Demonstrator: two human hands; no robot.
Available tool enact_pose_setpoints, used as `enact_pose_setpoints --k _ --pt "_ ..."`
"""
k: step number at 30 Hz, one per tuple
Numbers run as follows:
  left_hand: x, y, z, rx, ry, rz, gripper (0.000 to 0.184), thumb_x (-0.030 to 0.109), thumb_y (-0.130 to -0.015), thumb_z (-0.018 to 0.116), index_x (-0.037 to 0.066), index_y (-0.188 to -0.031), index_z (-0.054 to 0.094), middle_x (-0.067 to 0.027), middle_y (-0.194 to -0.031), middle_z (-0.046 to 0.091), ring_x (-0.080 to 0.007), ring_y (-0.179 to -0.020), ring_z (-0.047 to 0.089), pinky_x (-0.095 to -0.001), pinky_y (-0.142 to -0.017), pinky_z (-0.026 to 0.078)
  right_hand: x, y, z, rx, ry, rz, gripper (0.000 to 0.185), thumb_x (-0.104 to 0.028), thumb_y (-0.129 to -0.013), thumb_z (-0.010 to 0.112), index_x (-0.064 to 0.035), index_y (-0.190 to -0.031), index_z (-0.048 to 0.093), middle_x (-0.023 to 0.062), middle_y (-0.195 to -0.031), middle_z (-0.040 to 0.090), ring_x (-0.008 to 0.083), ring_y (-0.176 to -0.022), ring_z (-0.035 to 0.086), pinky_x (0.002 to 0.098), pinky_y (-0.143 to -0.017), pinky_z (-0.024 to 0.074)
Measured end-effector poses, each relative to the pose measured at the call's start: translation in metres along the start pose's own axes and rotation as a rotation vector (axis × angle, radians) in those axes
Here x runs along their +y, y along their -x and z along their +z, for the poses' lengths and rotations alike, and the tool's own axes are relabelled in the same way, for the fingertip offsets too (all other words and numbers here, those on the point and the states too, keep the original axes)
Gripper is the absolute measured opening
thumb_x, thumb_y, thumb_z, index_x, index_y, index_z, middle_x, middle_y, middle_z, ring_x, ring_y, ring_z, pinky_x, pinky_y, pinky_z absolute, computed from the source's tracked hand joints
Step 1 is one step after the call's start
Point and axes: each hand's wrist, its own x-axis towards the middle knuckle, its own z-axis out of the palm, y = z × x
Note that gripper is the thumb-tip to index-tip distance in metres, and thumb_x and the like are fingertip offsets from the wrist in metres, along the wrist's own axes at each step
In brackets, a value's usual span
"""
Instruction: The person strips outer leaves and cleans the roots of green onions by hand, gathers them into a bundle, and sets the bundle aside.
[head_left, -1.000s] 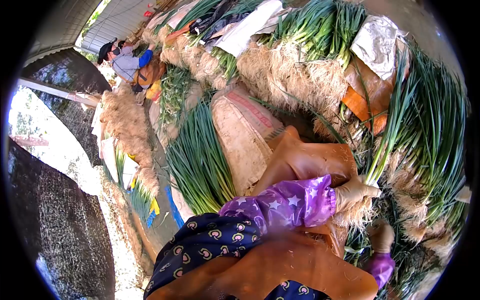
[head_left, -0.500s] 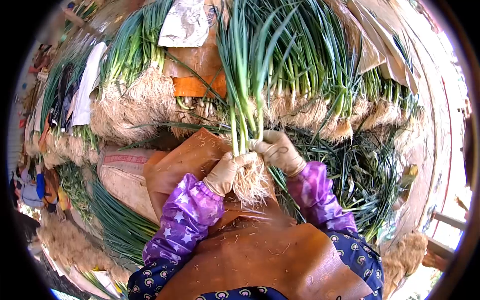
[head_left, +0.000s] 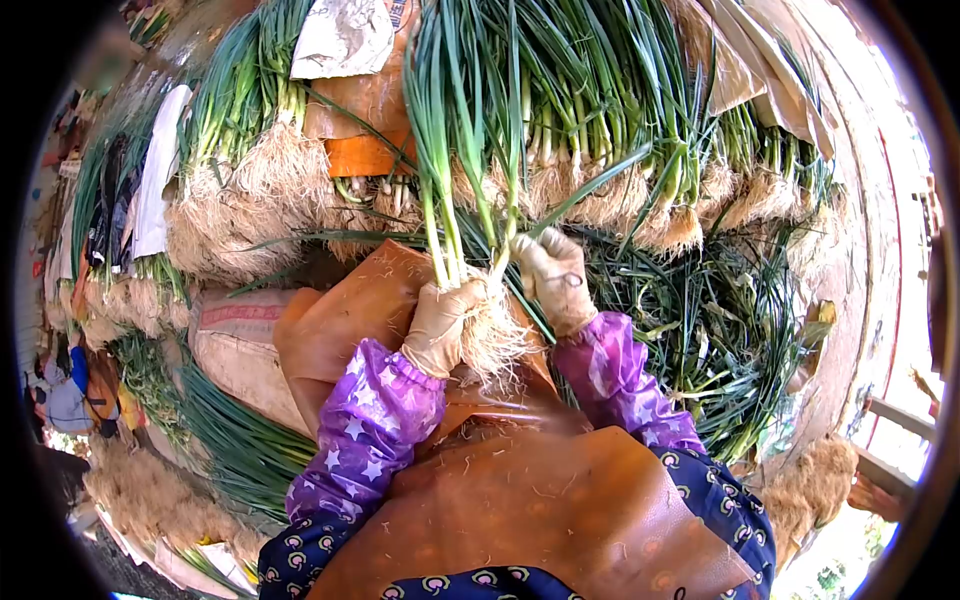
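Note:
Gloved, my left hand [head_left: 440, 325] is wrapped round the lower stalks of a few green onions [head_left: 440, 215], just above their pale roots. The long green leaves point away from me, and the roots hang over the brown apron [head_left: 530, 500]. To the right of the stalks, my right hand [head_left: 553, 280], also gloved, has its fingers curled in a pinch at a thin green leaf [head_left: 598, 184] beside the bunch. Behind both hands lies a thick row of green onions [head_left: 590, 110] with roots facing me.
Loose leaves [head_left: 700, 330] are heaped at the right. A stuffed sack [head_left: 245, 345] and a laid bunch of green onions [head_left: 240, 445] are at the left. White wrapping [head_left: 345, 38] lies over the row. Another person [head_left: 68, 395] is at the far left.
The view has swung from the left side to the row ahead. My right hand came up to the stalks and has since moved slightly up and away from my left hand, with a leaf now slanting out.

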Motion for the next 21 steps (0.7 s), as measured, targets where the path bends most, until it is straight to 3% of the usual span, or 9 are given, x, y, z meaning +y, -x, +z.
enact_pose_setpoints --k 4,6,8,10,14,15,16,19,21 --pt "-0.006 -0.008 0.000 0.101 0.003 0.104 0.019 0.004 -0.082 0.057 -0.009 -0.096 0.057 -0.0123 -0.076 0.061 -0.0179 -0.060 0.061 -0.0275 -0.052 0.052 0.005 0.044 -0.053 -0.621 -0.349 0.142 0.010 -0.014 -0.083 0.058 -0.0056 -0.080 0.062 0.0037 -0.071 0.062 0.0082 -0.052 0.050 0.0207 -0.049 0.0418" --pt "-0.008 -0.010 -0.010 0.059 0.081 0.051 0.019 0.003 -0.082 0.056 -0.010 -0.096 0.057 -0.0133 -0.078 0.062 -0.0189 -0.061 0.062 -0.0286 -0.053 0.053 0.013 0.049 -0.104 -0.879 -0.096 0.443 0.012 -0.018 -0.082 0.060 -0.0058 -0.082 0.063 0.0065 -0.077 0.064 0.0131 -0.060 0.059 0.0278 -0.057 0.0480" --pt "-0.009 -0.008 -0.012 0.064 0.054 0.056 0.019 0.003 -0.082 0.056 -0.010 -0.096 0.057 -0.0136 -0.078 0.062 -0.0192 -0.061 0.062 -0.0289 -0.053 0.054 0.007 0.054 -0.129 -0.848 0.285 0.756 0.013 -0.019 -0.082 0.061 -0.0059 -0.083 0.063 0.0080 -0.079 0.065 0.0158 -0.065 0.063 0.0323 -0.061 0.0505" --pt "-0.006 -0.005 -0.002 0.054 0.038 0.048 0.017 0.002 -0.082 0.056 -0.009 -0.094 0.058 -0.0140 -0.077 0.062 -0.0199 -0.061 0.062 -0.0292 -0.053 0.054 0.010 0.052 -0.129 -0.360 1.704 0.016 0.035 -0.027 -0.083 0.063 -0.0032 -0.109 0.058 0.0129 -0.092 0.066 0.0234 -0.085 0.065 0.0359 -0.076 0.0515" --pt "-0.006 0.004 0.010 0.034 -0.088 0.053 0.014 0.001 -0.081 0.057 -0.007 -0.091 0.058 -0.0105 -0.071 0.060 -0.0166 -0.056 0.059 -0.0263 -0.050 0.051 -0.036 0.006 -0.056 -0.340 0.311 0.032 0.072 -0.033 -0.084 0.063 0.0036 -0.135 0.030 0.0249 -0.123 0.050 0.0282 -0.106 0.055 0.0322 -0.084 0.0490" --pt "-0.006 0.005 0.011 0.026 -0.104 0.053 0.014 0.001 -0.081 0.057 -0.007 -0.091 0.058 -0.0105 -0.071 0.060 -0.0166 -0.056 0.059 -0.0263 -0.050 0.051 -0.020 -0.010 -0.041 -0.462 0.284 -0.047 0.058 -0.029 -0.085 0.061 0.0050 -0.128 0.039 0.0223 -0.119 0.052 0.0252 -0.103 0.056 0.0318 -0.080 0.0494" --pt "-0.006 0.005 0.008 0.049 -0.156 0.076 0.013 0.002 -0.080 0.057 -0.006 -0.091 0.059 -0.0095 -0.071 0.060 -0.0156 -0.055 0.058 -0.0255 -0.049 0.050 -0.044 -0.002 -0.019 -0.570 0.351 0.294 0.040 -0.023 -0.089 0.057 0.0048 -0.117 0.049 0.0174 -0.102 0.060 0.0217 -0.094 0.058 0.0302 -0.076 0.0496" --pt "-0.017 -0.004 -0.008 0.187 -0.236 0.276 0.011 0.000 -0.080 0.059 -0.004 -0.090 0.062 -0.0058 -0.074 0.063 -0.0108 -0.064 0.058 -0.0225 -0.056 0.047 -0.060 0.023 -0.002 -0.819 1.172 -0.250 0.027 -0.016 -0.093 0.047 0.0062 -0.105 0.055 0.0083 -0.070 0.058 0.0175 -0.059 0.054 0.0282 -0.062 0.0502" --pt "-0.013 -0.002 -0.008 0.181 -0.267 0.189 0.012 0.001 -0.081 0.059 -0.004 -0.091 0.062 -0.0045 -0.075 0.063 -0.0099 -0.064 0.058 -0.0234 -0.057 0.048 -0.045 0.040 -0.019 -1.159 0.680 -0.054 0.024 -0.020 -0.092 0.051 0.0002 -0.099 0.062 0.0085 -0.067 0.062 0.0157 -0.054 0.058 0.0280 -0.052 0.0491"
